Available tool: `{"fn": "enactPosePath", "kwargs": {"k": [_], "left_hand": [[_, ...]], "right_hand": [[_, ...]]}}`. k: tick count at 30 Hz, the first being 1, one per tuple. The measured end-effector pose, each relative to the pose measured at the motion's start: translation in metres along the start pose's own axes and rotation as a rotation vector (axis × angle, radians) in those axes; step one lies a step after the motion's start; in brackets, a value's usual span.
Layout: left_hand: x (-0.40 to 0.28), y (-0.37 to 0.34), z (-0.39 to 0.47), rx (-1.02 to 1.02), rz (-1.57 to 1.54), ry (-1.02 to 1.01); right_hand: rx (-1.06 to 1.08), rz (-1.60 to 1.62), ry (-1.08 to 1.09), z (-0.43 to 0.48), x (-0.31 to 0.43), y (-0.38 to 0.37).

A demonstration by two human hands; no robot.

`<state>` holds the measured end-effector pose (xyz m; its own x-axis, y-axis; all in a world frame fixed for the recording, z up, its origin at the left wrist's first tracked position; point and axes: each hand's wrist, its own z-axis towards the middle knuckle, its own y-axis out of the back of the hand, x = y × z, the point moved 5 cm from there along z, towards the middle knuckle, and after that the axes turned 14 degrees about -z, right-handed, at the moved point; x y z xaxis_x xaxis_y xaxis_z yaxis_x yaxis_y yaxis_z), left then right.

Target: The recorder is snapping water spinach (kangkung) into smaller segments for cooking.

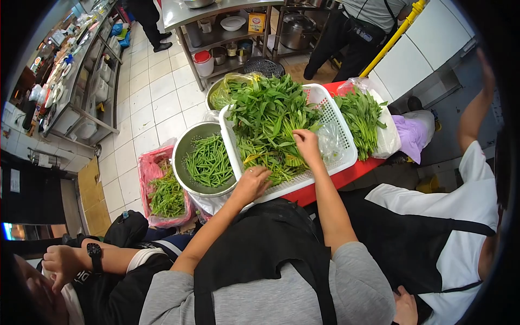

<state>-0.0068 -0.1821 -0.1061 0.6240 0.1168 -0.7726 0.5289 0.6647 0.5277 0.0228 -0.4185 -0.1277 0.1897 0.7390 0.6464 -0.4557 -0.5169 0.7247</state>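
Note:
A white perforated plastic basket (pixel 338 122) heaped with leafy greens (pixel 272 109) stands on a red table before me. My left hand (pixel 252 183) is at the basket's near left edge, its fingers bent over the lower stems; whether it grips any is unclear. My right hand (pixel 307 143) is over the right part of the heap, fingertips together at the stems; its hold cannot be made out. Clear plastic bags (pixel 330 140) lie in the basket, right of the greens. Green beans (pixel 209 160) fill a round colander (pixel 181 140) to the left.
A pink-lined crate (pixel 144 162) of stems stands at the left, beyond the colander. More bundled greens (pixel 359 118) lie right of the basket, on the red table (pixel 353 172). People stand close on both sides. Farther off are a steel shelf table (pixel 219 12) and a yellow pipe (pixel 392 38).

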Motion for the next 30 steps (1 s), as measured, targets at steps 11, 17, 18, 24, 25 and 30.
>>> {"fn": "enactPosePath", "kwargs": {"k": [11,17,18,24,25,30], "left_hand": [[0.022,-0.034,-0.021,0.236,0.153,-0.018],[0.014,-0.023,-0.024,0.258,0.174,0.079],[0.012,-0.021,-0.022,0.254,0.171,0.058],[0.013,-0.027,-0.004,0.333,0.101,0.081],[0.016,-0.027,-0.002,0.323,0.104,0.101],[-0.002,-0.020,0.049,0.144,0.384,-0.112]], "right_hand": [[0.272,-0.646,0.118,0.025,0.010,-0.021],[0.079,-0.396,0.039,0.029,0.024,-0.008],[-0.010,-0.193,0.004,0.031,0.022,0.004],[0.056,0.168,-0.167,0.057,0.016,0.029],[0.077,-0.029,-0.071,0.055,0.024,0.035],[0.231,-0.364,0.115,0.037,0.049,0.053]]}}
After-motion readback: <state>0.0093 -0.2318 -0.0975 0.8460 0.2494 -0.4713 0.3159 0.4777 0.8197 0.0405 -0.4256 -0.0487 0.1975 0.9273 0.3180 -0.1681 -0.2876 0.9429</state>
